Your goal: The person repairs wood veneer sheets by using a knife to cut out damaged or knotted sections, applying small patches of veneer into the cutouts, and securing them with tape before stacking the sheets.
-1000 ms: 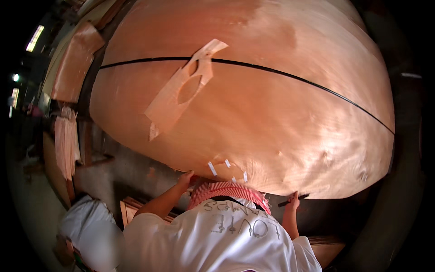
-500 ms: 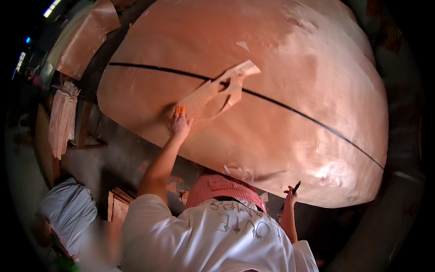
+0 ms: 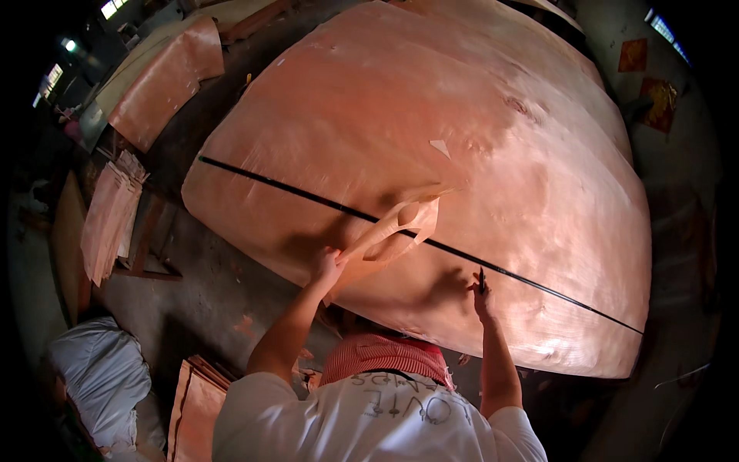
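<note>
Left hand (image 3: 329, 268) over the near left part of a wide sheet (image 3: 531, 185), fingers clamped on the near end of a thin wood-coloured offcut (image 3: 368, 240). Offcut is bowed, with two cut-out openings; its far end lies across a long black strip (image 3: 285, 187), shadow falling on the sheet to the left. Right hand (image 3: 480, 296) above the same sheet, on the near side of the strip, fingers closed around a small dark tool (image 3: 482, 279), type unclear. Lower left: bulging grey-white bundle (image 3: 104, 377), perhaps a sack, contents hidden. Dark hand-drawn letters on the back of the white shirt (image 3: 362, 435), upside down from here; gold marks on a red poster (image 3: 658, 104) at upper right, too small to make out. Sheet's near edge runs close to the striped red cloth (image 3: 385, 358); strip spans almost from the sheet's left edge to its right edge. Beyond the strip the sheet stretches far back, a pale triangular scrap (image 3: 440, 147) lying on it. Grey floor (image 3: 212, 281) separates the sheet's left edge from a stack of thin sheets (image 3: 112, 219).
</note>
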{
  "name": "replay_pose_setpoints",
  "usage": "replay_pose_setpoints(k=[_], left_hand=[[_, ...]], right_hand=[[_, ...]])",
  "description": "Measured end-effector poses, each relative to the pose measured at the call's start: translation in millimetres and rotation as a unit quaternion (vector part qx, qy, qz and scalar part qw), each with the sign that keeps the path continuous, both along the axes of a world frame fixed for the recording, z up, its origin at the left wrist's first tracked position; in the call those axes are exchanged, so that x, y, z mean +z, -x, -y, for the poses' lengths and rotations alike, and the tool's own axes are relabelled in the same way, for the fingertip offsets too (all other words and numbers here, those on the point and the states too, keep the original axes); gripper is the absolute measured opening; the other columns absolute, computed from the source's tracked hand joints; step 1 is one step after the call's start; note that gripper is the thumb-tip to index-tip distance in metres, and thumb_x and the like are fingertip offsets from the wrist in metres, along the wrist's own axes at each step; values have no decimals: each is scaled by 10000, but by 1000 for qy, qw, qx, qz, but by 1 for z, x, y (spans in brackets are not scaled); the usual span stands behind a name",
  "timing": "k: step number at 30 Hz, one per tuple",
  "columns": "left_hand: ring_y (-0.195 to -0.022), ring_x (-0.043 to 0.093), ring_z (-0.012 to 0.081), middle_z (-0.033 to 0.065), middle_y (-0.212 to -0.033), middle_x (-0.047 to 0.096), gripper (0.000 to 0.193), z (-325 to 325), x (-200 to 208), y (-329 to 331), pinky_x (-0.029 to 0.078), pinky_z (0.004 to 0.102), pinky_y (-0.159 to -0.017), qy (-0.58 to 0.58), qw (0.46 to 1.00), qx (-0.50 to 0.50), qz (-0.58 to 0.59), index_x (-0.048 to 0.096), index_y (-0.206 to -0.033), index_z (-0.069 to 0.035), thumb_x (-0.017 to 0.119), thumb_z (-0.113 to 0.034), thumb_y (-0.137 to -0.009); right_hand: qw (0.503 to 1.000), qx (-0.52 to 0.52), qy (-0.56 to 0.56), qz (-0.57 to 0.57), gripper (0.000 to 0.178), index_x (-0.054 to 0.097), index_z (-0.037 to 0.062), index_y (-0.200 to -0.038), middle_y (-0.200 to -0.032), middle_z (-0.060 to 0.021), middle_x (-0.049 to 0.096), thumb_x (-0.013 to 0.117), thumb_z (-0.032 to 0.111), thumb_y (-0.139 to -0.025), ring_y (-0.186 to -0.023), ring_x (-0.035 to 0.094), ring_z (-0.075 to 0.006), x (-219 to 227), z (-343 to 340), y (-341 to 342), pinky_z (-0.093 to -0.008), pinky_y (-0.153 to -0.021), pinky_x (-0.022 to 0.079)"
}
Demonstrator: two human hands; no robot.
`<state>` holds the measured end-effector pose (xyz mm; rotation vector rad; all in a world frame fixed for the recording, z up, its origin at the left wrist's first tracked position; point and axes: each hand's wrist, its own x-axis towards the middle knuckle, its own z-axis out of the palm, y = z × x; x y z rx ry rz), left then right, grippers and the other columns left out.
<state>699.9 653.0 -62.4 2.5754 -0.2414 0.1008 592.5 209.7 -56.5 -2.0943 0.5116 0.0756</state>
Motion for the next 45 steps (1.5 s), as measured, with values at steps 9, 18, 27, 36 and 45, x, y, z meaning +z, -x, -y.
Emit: replay_pose_setpoints(k=[9,18,27,36,45], left_hand=[[-719,508,72,28,-799,605,193,-39,32,85,438,254,-652,422,882,202,-63,587,-939,7,539,-166,-866],[-843,550,114,44,-962,598,249,31,72,76,455,264,-737,424,869,230,-112,554,-1057,21,508,-159,-892],[-833,535,90,38,-959,596,212,88,77,74,446,247,-743,512,820,217,-136,574,-1026,24,527,-128,-886],[-830,535,79,39,-953,601,217,134,109,66,445,243,-743,519,813,209,-160,573,-1022,23,539,-139,-883],[-787,497,54,11,-929,586,205,125,97,58,429,222,-700,466,857,164,-145,565,-1023,19,543,-127,-881]], right_hand=[[908,-155,-388,-28,194,559,50,-964,-695,-79,603,476,219,-913,-476,512,-121,-23,34,-70,-227,-386,387],[984,-30,75,159,186,627,104,-980,-769,-81,629,497,190,-877,-659,589,-180,25,71,-137,-300,-603,456],[938,-165,-294,80,266,551,60,-1134,-847,52,634,463,119,-890,-603,498,-12,-31,136,-102,-169,-503,397],[920,61,388,13,567,373,107,-1309,-1420,-32,266,465,90,-749,-1309,224,-220,-15,152,-100,-397,-1047,191],[912,82,402,5,537,361,95,-1325,-1433,-24,245,380,98,-788,-1313,214,-232,-9,138,-49,-407,-1060,175]])
